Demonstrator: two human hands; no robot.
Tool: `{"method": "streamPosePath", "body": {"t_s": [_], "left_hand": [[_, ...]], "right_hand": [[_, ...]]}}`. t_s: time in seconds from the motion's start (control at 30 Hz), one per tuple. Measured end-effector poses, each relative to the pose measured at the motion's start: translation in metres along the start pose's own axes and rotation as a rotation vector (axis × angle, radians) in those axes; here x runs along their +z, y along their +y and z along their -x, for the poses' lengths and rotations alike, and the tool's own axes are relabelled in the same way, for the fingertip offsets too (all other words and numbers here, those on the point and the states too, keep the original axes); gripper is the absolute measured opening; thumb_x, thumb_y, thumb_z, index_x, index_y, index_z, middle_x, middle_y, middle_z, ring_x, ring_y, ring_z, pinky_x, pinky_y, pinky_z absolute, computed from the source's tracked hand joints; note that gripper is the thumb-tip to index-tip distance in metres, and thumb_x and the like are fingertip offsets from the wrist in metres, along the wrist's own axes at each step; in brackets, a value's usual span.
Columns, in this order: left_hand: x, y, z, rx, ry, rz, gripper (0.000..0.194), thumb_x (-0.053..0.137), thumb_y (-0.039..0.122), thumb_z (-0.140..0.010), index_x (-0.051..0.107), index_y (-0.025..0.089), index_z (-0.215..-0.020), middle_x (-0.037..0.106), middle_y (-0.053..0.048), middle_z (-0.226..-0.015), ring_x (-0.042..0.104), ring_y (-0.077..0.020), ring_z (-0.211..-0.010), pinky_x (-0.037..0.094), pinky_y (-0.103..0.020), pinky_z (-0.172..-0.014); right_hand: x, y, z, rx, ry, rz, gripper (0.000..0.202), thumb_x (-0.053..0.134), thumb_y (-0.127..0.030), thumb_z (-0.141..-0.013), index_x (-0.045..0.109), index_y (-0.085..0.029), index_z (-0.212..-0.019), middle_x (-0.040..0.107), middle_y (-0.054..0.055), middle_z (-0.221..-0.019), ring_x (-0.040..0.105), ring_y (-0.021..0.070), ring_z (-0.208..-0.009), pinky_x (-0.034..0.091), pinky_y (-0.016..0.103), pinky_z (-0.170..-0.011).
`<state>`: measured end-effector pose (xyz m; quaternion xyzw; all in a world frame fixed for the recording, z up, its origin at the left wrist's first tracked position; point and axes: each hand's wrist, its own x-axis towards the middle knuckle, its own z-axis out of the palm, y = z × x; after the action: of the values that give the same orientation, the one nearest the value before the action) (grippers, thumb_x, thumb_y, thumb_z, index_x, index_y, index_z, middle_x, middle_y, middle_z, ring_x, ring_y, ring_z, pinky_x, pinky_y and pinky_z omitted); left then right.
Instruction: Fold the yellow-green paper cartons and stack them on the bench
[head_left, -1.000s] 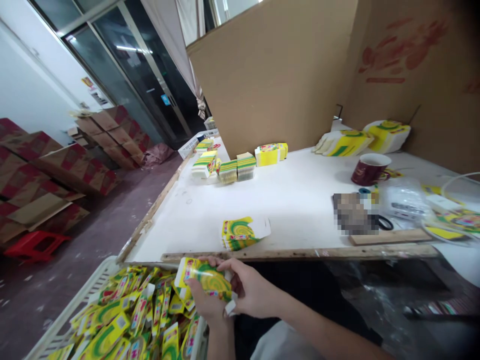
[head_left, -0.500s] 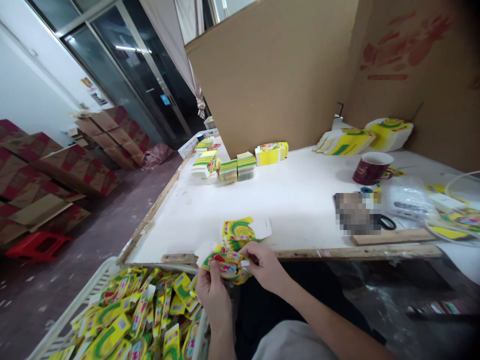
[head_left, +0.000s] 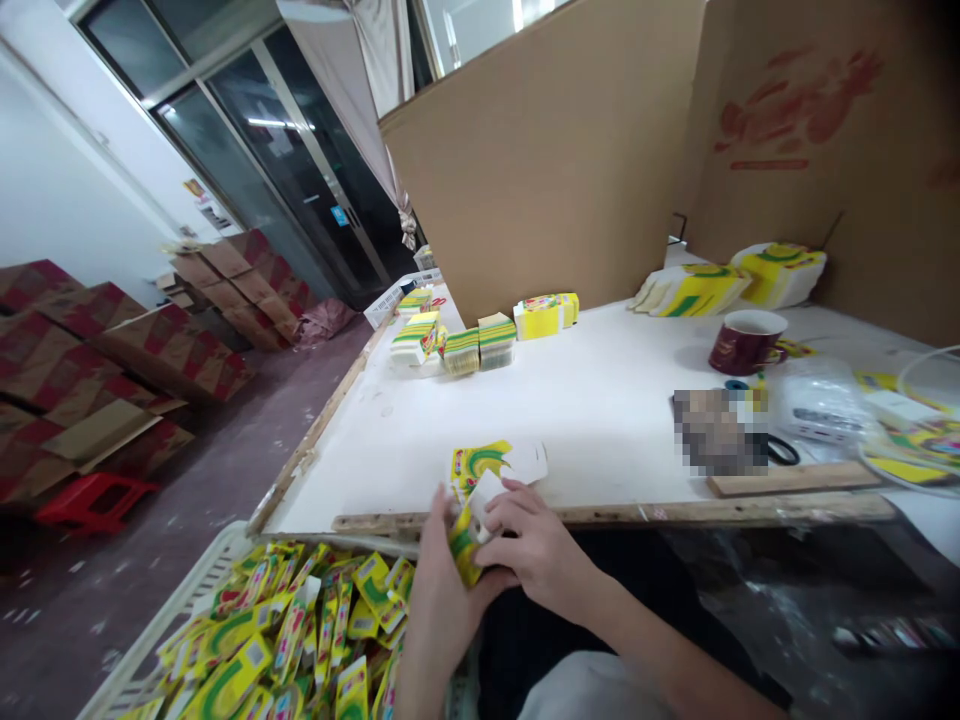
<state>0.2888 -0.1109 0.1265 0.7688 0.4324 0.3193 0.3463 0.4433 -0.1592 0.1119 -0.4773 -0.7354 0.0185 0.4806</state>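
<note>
Between my two hands, just over the table's front edge, is a small yellow printed carton (head_left: 465, 545) with a white flap standing up. My left hand (head_left: 442, 580) is wrapped round its left side and underside. The fingers of my right hand (head_left: 525, 540) are closed at its white flap and right side. Right behind it on the table lies another yellow carton (head_left: 480, 458), flattened, with a white end toward the right. Below left, a white plastic basket (head_left: 217, 545) holds many small yellow cartons (head_left: 300, 630).
Stacks of yellow cartons (head_left: 547, 315) stand along a tall cardboard sheet (head_left: 540, 180). More flat cartons (head_left: 694, 290) lie at the back right, near a maroon mug (head_left: 746, 342). Scissors (head_left: 781, 449) and a plastic-wrapped item (head_left: 821, 400) are at the right, behind a wooden strip (head_left: 795, 479).
The carton in my hands has turned, so its white flap now faces up instead of its printed front. My left hand has moved round it, and my right fingers have shifted onto the flap.
</note>
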Motion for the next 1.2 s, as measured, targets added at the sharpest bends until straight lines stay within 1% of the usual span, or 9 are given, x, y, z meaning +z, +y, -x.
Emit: {"method": "streamPosePath", "body": {"t_s": [0.1, 0.23, 0.37, 0.47, 0.63, 0.73, 0.83, 1.03, 1.2], "left_hand": [[0.006, -0.004, -0.003, -0.076, -0.124, -0.053, 0.064, 0.069, 0.036, -0.062, 0.042, 0.019, -0.119, 0.060, -0.011, -0.107, 0.056, -0.0277, -0.099, 0.044, -0.045, -0.086], [0.018, 0.003, -0.001, -0.033, -0.021, -0.110, 0.064, 0.070, 0.037, -0.061, 0.041, 0.018, -0.115, 0.061, -0.011, -0.101, 0.058, -0.0278, -0.092, 0.047, -0.043, -0.079], [0.033, 0.008, 0.005, 0.040, -0.078, -0.081, 0.066, 0.064, 0.028, -0.068, 0.030, 0.021, -0.124, 0.056, -0.012, -0.113, 0.056, -0.0252, -0.101, 0.046, -0.041, -0.084], [0.037, 0.006, 0.006, 0.137, -0.032, -0.090, 0.062, 0.062, 0.024, -0.070, 0.029, 0.022, -0.123, 0.050, -0.013, -0.121, 0.051, -0.0239, -0.110, 0.044, -0.039, -0.089], [0.034, 0.003, 0.004, 0.131, -0.065, -0.100, 0.045, 0.060, 0.017, -0.066, 0.039, 0.021, -0.105, 0.057, -0.007, -0.102, 0.059, -0.0209, -0.091, 0.048, -0.036, -0.078], [0.035, -0.003, 0.004, 0.069, -0.072, -0.035, 0.046, 0.057, 0.017, -0.067, 0.036, 0.020, -0.107, 0.058, -0.007, -0.094, 0.060, -0.0199, -0.081, 0.050, -0.033, -0.070], [0.037, -0.012, 0.003, 0.138, 0.058, -0.062, 0.052, 0.054, 0.019, -0.070, 0.029, 0.017, -0.116, 0.050, -0.014, -0.108, 0.057, -0.0224, -0.094, 0.048, -0.037, -0.079], [0.028, -0.018, -0.006, 0.148, 0.179, -0.256, 0.052, 0.063, 0.027, -0.066, 0.039, 0.017, -0.110, 0.050, -0.011, -0.103, 0.053, -0.0254, -0.096, 0.045, -0.045, -0.084], [0.017, -0.018, -0.007, 0.123, 0.054, -0.325, 0.045, 0.063, 0.021, -0.062, 0.047, 0.020, -0.105, 0.056, -0.006, -0.099, 0.054, -0.0235, -0.095, 0.045, -0.041, -0.084]], "right_hand": [[0.001, 0.000, 0.002, 0.110, 0.119, -0.099, 0.029, 0.049, -0.011, -0.078, 0.061, -0.029, -0.098, 0.053, 0.003, -0.091, 0.047, 0.0193, -0.104, 0.025, 0.044, -0.105], [0.005, 0.006, 0.001, 0.492, 0.366, -0.415, 0.061, 0.056, -0.018, -0.073, 0.033, -0.022, -0.129, 0.041, 0.011, -0.126, 0.039, 0.0240, -0.118, 0.032, 0.044, -0.102], [0.013, 0.005, 0.000, 0.799, 0.120, -1.073, 0.054, 0.055, -0.020, -0.072, 0.040, -0.020, -0.125, 0.056, 0.010, -0.115, 0.056, 0.0222, -0.102, 0.043, 0.041, -0.092], [0.018, 0.006, 0.002, 0.862, 0.040, -1.284, 0.040, 0.059, -0.024, -0.073, 0.054, -0.020, -0.113, 0.062, 0.007, -0.108, 0.055, 0.0230, -0.106, 0.039, 0.041, -0.097], [0.019, 0.008, 0.007, 0.772, 0.089, -1.129, 0.055, 0.059, -0.030, -0.075, 0.043, -0.020, -0.127, 0.052, 0.011, -0.125, 0.047, 0.0252, -0.116, 0.035, 0.045, -0.099], [0.012, 0.000, 0.007, 0.523, -0.058, -0.809, 0.072, 0.059, -0.017, -0.074, 0.026, -0.021, -0.137, 0.035, 0.010, -0.139, 0.031, 0.0227, -0.129, 0.023, 0.042, -0.107], [0.008, -0.006, 0.005, 0.331, -0.192, -0.534, 0.063, 0.046, -0.004, -0.075, 0.035, -0.024, -0.134, 0.032, 0.006, -0.141, 0.030, 0.0191, -0.130, 0.024, 0.037, -0.108], [0.010, 0.009, 0.006, 0.442, 0.019, -0.360, 0.051, 0.041, -0.003, -0.076, 0.052, -0.023, -0.122, 0.051, 0.008, -0.127, 0.042, 0.0215, -0.123, 0.034, 0.040, -0.103], [-0.005, 0.014, 0.005, 0.410, -0.264, -0.255, 0.055, 0.045, 0.001, -0.071, 0.052, -0.021, -0.121, 0.034, 0.012, -0.139, 0.033, 0.0253, -0.128, 0.032, 0.042, -0.103]]}}
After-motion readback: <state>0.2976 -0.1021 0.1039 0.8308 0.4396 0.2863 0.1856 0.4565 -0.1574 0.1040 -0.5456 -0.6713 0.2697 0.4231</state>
